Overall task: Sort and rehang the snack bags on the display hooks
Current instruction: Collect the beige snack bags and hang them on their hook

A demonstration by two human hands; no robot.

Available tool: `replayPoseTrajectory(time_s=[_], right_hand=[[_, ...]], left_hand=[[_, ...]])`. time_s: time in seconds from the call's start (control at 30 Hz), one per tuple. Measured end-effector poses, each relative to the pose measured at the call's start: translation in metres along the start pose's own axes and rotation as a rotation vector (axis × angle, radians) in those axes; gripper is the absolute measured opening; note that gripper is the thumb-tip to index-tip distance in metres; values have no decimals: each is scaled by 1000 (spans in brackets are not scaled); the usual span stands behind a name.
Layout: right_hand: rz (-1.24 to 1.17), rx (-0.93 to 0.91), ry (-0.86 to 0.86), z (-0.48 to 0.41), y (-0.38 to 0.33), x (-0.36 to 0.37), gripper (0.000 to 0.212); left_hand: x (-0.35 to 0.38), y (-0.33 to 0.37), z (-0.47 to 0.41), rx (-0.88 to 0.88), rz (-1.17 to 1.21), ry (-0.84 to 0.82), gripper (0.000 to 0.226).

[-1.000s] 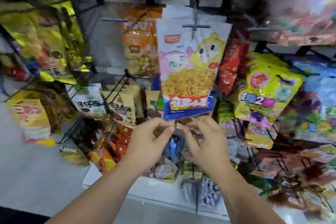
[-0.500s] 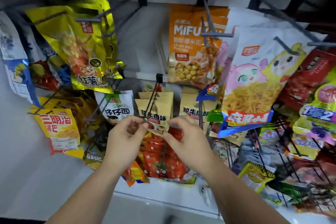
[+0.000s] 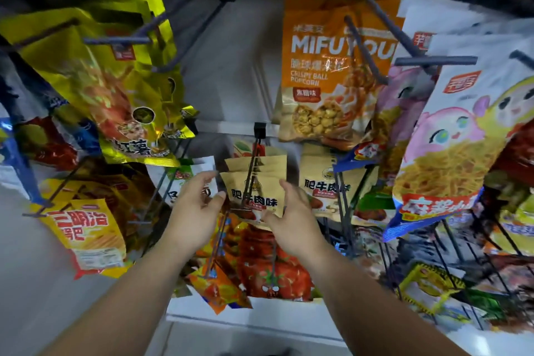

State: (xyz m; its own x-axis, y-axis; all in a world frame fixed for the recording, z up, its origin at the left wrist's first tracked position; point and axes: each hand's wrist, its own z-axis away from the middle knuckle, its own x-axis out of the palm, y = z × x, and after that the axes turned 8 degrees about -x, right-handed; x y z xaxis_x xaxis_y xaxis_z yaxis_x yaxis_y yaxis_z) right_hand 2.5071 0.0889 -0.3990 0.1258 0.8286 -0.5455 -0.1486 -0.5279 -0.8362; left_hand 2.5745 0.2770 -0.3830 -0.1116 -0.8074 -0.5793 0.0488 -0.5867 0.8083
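A small tan snack bag (image 3: 254, 196) hangs at the front of a black display hook (image 3: 250, 170), with more tan bags behind it on the same hook. My left hand (image 3: 199, 208) is at the bag's left edge, thumb and fingers spread and touching it. My right hand (image 3: 293, 217) is at its right edge with relaxed fingers, the thumb by the lower corner. A second set of tan bags (image 3: 323, 188) hangs just to the right.
An orange popcorn bag (image 3: 326, 72) and white noodle-snack bags (image 3: 462, 130) hang above right, gold bags (image 3: 115, 78) above left. Red tomato bags (image 3: 274, 263) hang below my hands. A bare hook (image 3: 185, 37) juts out at the upper middle. The white shelf base (image 3: 260, 318) lies below.
My view has moved left and closer to the tan bags. My hands, which were pinching the tan bag's top, have spread apart to its sides with fingers loosened.
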Motion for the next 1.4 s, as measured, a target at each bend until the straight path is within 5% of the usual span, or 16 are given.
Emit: replayPoseTrajectory(time_s=[0.2,0.33,0.5,0.67,0.8,0.97,1.17,1.4], right_hand=[[59,75,152,-31,-7,1,98],[172,45,110,-49,-10,-2,103],[314,23,-4,-64,-20,-5,107],[542,18,11,-60,-17,-3,70],[499,-30,56,-46,-8,4,48],[391,-83,151,-32,3,12,38],[330,-96,280,-18,11,22,23],[306,-209,315,-11,18,22,10]], left_hand=[[4,0,-51,106,-249,-213,75],[13,13,-72,171,-369,-331,91],[16,16,-88,152,-393,-330,66],[20,10,-79,212,-380,-242,24],[22,0,-70,201,-298,-167,11],[21,-14,-57,174,-177,-130,8],[21,-26,-34,72,-93,-119,58],[23,-28,-32,65,-121,-148,34]])
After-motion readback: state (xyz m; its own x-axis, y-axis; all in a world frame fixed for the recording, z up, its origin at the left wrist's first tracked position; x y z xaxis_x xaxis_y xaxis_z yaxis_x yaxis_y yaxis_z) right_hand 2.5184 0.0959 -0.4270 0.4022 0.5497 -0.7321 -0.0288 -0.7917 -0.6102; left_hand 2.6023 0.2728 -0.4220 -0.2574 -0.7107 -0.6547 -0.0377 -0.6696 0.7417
